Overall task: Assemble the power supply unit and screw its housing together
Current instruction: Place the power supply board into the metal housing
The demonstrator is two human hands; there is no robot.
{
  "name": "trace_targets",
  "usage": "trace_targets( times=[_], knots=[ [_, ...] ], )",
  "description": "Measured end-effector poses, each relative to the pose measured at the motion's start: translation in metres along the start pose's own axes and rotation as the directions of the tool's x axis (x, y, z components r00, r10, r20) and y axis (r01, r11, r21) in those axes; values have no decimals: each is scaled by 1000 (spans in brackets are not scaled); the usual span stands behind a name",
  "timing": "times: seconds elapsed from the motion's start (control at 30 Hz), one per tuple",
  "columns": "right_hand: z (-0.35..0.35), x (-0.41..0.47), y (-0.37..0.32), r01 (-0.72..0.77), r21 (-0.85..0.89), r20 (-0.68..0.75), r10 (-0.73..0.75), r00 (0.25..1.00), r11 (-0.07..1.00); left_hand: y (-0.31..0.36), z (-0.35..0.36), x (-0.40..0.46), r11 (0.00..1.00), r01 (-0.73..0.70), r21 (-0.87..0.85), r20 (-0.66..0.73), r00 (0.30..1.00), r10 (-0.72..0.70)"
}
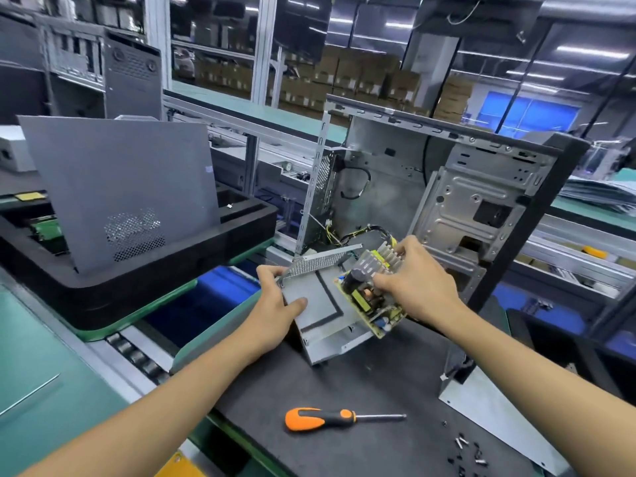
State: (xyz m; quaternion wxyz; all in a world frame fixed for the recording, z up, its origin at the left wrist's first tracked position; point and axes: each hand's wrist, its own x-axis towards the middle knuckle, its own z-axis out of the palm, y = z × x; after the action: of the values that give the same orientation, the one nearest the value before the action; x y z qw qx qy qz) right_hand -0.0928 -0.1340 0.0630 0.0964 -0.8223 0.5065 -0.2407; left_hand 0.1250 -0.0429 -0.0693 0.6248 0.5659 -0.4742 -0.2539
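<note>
Head view shows the housing (318, 304), a grey metal tray with a perforated wall, held tilted above the black mat (344, 383) between both hands. Left hand (278, 297) grips its left edge, thumb lying on the inner floor and fingers curled under the perforated wall. Right hand (413, 280) pinches the one circuit board (370, 301) by its finned heatsink, the board tilted with its lower edge at the tray's right side; whether it touches the tray floor I cannot tell. Yellow-and-black wires (361, 232) run from the board up toward the open case (447, 187) standing just behind the hands.

Nearer on the mat lies one screwdriver (330, 418) with an orange-and-black handle, tip pointing right. To its right sits a loose cluster of small dark screws (468, 449), too small to count surely. One flat metal cover (495, 418) lies at the mat's right edge. One grey side panel (120, 187) leans upright in a black foam tray (137, 270) to the left.
</note>
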Motion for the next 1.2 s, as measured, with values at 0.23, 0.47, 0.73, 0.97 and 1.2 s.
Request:
trace_targets(
  times=[0.23,0.47,0.73,0.97,1.2],
  knots=[
    [20,7,-27,-57,11,33,56,998,998,16,3,-5,958,196,-210,141,976,-168],
    [50,6,-33,19,-47,0,-19,1000,999,23,3,-5,901,334,-276,261,929,-264],
    [57,10,-31,81,-124,69,-73,995,989,27,1,-4,879,377,-292,298,909,-291],
    [50,4,-25,70,-50,155,-62,986,996,23,1,-5,882,385,-272,329,898,-291],
    [49,0,-23,3,40,240,-12,971,999,19,0,-5,923,316,-219,334,913,-234]
  ],
)
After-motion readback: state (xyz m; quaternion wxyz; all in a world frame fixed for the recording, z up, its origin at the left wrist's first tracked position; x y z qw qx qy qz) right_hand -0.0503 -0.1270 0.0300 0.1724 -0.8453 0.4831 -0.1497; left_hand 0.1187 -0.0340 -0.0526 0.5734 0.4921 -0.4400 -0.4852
